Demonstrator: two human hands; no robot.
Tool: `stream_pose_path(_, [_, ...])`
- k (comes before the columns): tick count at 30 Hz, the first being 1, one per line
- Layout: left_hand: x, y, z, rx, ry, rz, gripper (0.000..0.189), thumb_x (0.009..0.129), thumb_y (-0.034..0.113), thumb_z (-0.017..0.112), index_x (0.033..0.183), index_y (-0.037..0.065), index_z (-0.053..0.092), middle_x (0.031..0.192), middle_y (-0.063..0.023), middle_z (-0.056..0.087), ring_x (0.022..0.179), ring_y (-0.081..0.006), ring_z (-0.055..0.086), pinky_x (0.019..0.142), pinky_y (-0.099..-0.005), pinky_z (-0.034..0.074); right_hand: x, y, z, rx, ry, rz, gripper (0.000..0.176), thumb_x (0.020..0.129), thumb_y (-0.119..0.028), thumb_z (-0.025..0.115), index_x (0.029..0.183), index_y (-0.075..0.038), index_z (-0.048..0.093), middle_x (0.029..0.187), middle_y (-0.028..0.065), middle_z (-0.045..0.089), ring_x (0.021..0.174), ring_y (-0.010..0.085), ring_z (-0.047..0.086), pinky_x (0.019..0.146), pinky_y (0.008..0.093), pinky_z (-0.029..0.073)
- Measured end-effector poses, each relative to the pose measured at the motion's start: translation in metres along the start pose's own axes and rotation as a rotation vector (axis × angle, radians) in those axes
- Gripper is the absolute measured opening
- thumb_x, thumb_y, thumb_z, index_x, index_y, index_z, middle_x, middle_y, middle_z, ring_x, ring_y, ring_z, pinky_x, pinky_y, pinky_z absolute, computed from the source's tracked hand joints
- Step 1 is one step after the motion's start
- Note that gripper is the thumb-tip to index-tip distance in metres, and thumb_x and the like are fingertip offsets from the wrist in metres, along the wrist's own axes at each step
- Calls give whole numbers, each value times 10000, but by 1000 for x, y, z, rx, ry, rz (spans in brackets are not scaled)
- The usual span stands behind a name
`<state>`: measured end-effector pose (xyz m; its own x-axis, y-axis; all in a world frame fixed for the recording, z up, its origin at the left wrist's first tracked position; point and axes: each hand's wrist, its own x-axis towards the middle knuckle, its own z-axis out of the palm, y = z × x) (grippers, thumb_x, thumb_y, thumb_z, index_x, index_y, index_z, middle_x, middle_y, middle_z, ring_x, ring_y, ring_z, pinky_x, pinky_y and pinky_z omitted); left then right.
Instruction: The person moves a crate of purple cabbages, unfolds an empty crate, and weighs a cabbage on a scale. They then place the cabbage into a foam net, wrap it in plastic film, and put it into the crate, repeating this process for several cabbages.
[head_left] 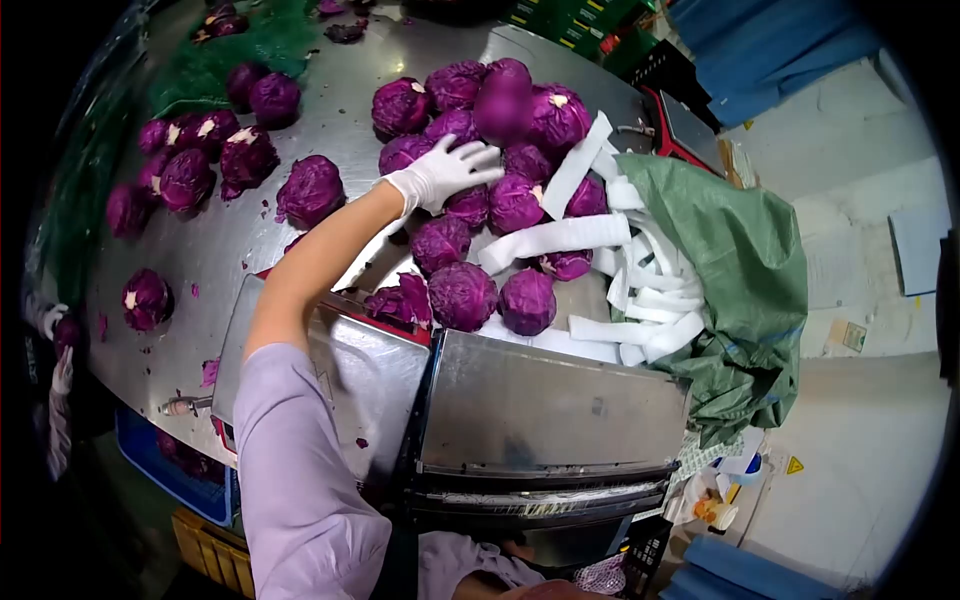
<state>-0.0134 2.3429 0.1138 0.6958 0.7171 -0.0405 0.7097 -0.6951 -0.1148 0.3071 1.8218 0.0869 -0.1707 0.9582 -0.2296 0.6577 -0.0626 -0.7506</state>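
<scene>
Dozens of round, deep-purple cabbage heads (462, 295) lie heaped on the dented stainless-steel surface (250, 250), and I watch the person's left hand (445, 172), in a thin white glove, stretched out at arm's length over the middle of the heap. Its fingers (480, 158) are spread wide and lie flat, closed on nothing; the palm rests against one purple cabbage head (467, 207) in the crowded centre, with other heads touching it on every side. The right hand does not show; only a bit of lavender sleeve (300, 480) fills the lower edge. Just to the right of the heap, long white foam strips (560, 235) spill from a crumpled green woven sack (740, 260), some lying across the cabbages. A slanted grey metal housing (550, 400) stands between the person and the heap. To my eye the reach is long, so a good grip matters: the fingers would do best to curl right round the far side of the head and cup it from beneath, since a round, waxy head can roll off a flat palm. Lifting it straight up seems wise, as dragging could set its neighbours rolling or snag the strips. Loose purple leaf scraps (210, 372) on the steel look slippery.
</scene>
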Motion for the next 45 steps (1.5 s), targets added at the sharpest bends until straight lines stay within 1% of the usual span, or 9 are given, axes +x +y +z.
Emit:
stream_pose_path(12, [5, 14, 13, 214, -17, -15, 796, 547, 166, 709, 1286, 141, 416, 1049, -101, 535, 902, -235, 543, 691, -331, 439, -8, 0, 4, 19, 35, -38, 140, 749, -180, 698, 834, -89, 637, 611, 88, 601, 526, 168, 595, 523, 258, 478])
stream_pose_path(16, [-9, 9, -15, 17, -117, -79, 960, 497, 173, 760, 1344, 166, 309, 1182, -107, 479, 1046, -273, 492, 829, -397, 401, -11, 4, 3, 28, 37, -45, 138, 748, -182, 698, 833, -90, 639, 617, 91, 604, 530, 174, 598, 526, 263, 481])
stream_pose_path(21, [-77, -28, -32, 74, -120, -817, 1160, 385, 385, 847, 1362, 209, 248, 1407, -113, 239, 1283, -278, 276, 943, -593, 289, -14, 6, 1, 40, 32, -37, 137, 747, -184, 699, 831, -91, 642, 624, 95, 607, 535, 183, 601, 530, 268, 486])
stream_pose_path(24, [-141, -62, 4, -264, -198, -1161, 1024, 422, 402, 829, 1307, 166, 371, 1316, -128, 399, 1191, -292, 415, 921, -466, 388, -13, 7, 1, 45, 27, -36, 137, 746, -185, 699, 830, -92, 644, 628, 97, 609, 538, 188, 603, 533, 272, 488])
stream_pose_path(27, [-180, -81, 20, -453, -86, -1250, 879, 507, 419, 784, 1248, 75, 460, 1155, -143, 554, 1038, -282, 552, 904, -327, 430, -14, 8, 3, 49, 17, -42, 136, 745, -186, 699, 829, -93, 646, 632, 99, 611, 541, 192, 605, 535, 275, 491])
stream_pose_path(31, [-255, -95, 87, -1222, 759, -1425, 941, 535, 374, 808, 1277, -34, 400, 1173, -188, 523, 1000, -238, 558, 874, -317, 439, -17, 11, 9, 55, 8, -57, 135, 745, -188, 699, 828, -95, 648, 638, 102, 614, 545, 199, 607, 539, 280, 494])
stream_pose_path(35, [-293, -60, 33, -1583, 875, -1291, 811, 603, 337, 787, 1253, 2, 437, 1109, -144, 547, 937, -218, 567, 778, -374, 478, -22, 13, 10, 70, -30, -83, 134, 744, -190, 699, 826, -96, 651, 643, 105, 617, 549, 205, 610, 542, 284, 498])
stream_pose_path(42, [-322, 50, -102, -1743, 289, -723, 631, 731, 277, 654, 1250, -2, 430, 1142, -126, 526, 1035, -208, 527, 943, -307, 387, 41, -83, -97, 81, -320, -287, 90, 747, -139, 685, 786, -64, 656, 670, 101, 620, 545, 186, 603, 505, 281, 472])
stream_pose_path(45, [-311, 101, -113, -1530, 18, -726, 711, 645, 334, 719, 1220, 1, 469, 1086, -130, 562, 1019, -238, 538, 916, -320, 405, 114, -99, -155, -113, 18, -534, 95, 746, -148, 658, 787, -62, 665, 662, 99, 626, 553, 184, 603, 527, 283, 482])
